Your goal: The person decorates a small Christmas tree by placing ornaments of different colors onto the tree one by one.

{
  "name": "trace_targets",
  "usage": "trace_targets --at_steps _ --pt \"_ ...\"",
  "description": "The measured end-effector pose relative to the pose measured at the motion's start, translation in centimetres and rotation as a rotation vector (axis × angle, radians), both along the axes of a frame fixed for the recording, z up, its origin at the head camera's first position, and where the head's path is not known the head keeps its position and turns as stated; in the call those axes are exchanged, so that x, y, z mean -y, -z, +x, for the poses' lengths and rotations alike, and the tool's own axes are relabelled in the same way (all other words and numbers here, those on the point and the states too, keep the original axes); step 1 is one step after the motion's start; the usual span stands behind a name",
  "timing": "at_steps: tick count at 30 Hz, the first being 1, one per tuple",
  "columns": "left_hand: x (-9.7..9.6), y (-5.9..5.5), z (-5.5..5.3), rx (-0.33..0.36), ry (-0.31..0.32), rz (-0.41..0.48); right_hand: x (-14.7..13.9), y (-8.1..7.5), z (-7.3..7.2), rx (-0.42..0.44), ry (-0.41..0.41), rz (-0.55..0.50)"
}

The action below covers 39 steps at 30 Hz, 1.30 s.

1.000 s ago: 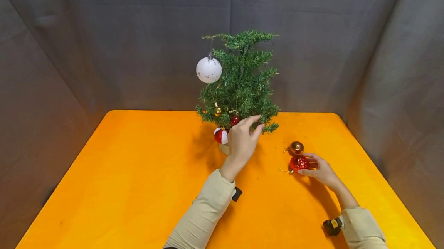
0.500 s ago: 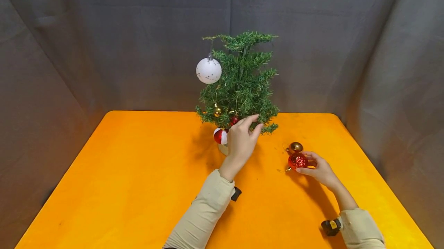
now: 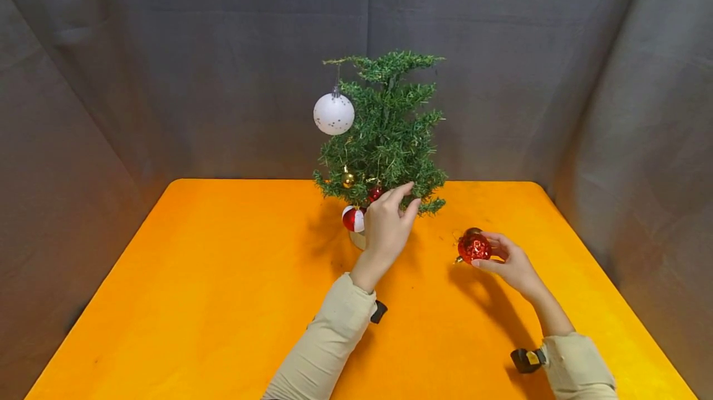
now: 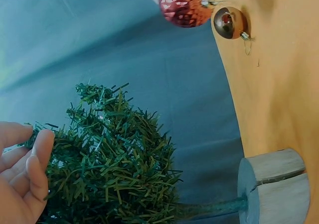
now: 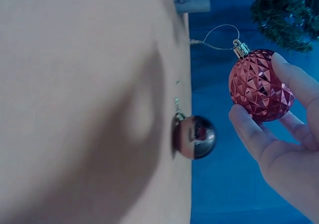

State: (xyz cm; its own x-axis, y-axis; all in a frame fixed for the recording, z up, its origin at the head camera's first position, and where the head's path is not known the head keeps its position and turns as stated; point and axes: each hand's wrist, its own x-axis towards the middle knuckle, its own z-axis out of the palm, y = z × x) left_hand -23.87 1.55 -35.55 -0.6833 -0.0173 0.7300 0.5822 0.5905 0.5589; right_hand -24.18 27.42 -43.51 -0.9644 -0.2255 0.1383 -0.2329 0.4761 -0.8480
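My right hand [image 3: 514, 269] holds a red faceted bauble [image 5: 260, 87] between thumb and fingers, raised over the table. Its gold cap and looped string point away from the palm in the right wrist view. A shiny copper-brown bauble [image 4: 230, 23] lies on the table, mostly hidden behind the red one in the head view. At the lower right of a small green Christmas tree [image 3: 390, 134], my left hand [image 3: 385, 226] has thumb and forefinger curled round a branch tip [image 4: 37, 134].
On the tree's left side hang a white bauble [image 3: 333, 114], a small gold one [image 3: 348, 178] and a red-and-white one [image 3: 352, 218]. A small red bauble [image 3: 375, 193] hangs just above my left hand. The tree stands on a wooden base [image 4: 279, 186] upon the orange table [image 3: 223, 301].
My right hand has lifted the red bauble off the table and moved it slightly away and left, so that it now covers most of the brown bauble. My left hand stays put.
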Motion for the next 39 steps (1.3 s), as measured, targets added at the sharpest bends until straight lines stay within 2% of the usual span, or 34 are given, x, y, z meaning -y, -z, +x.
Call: trace_targets --at_steps 9,20,32,39 --pt "0.0 0.1 0.1 -0.006 -0.002 0.008 1.3 -2.0 0.5 -0.079 -0.014 -0.097" --pt "0.0 0.2 0.2 -0.016 -0.009 -0.005 2.6 -4.1 1.0 -0.118 -0.016 -0.152" --pt "0.1 0.1 0.3 -0.034 -0.027 -0.018 3.7 -6.3 0.9 -0.174 0.026 -0.200" --pt "0.1 0.0 0.4 -0.032 -0.028 -0.026 4.3 -7.3 0.9 -0.212 0.040 -0.268"
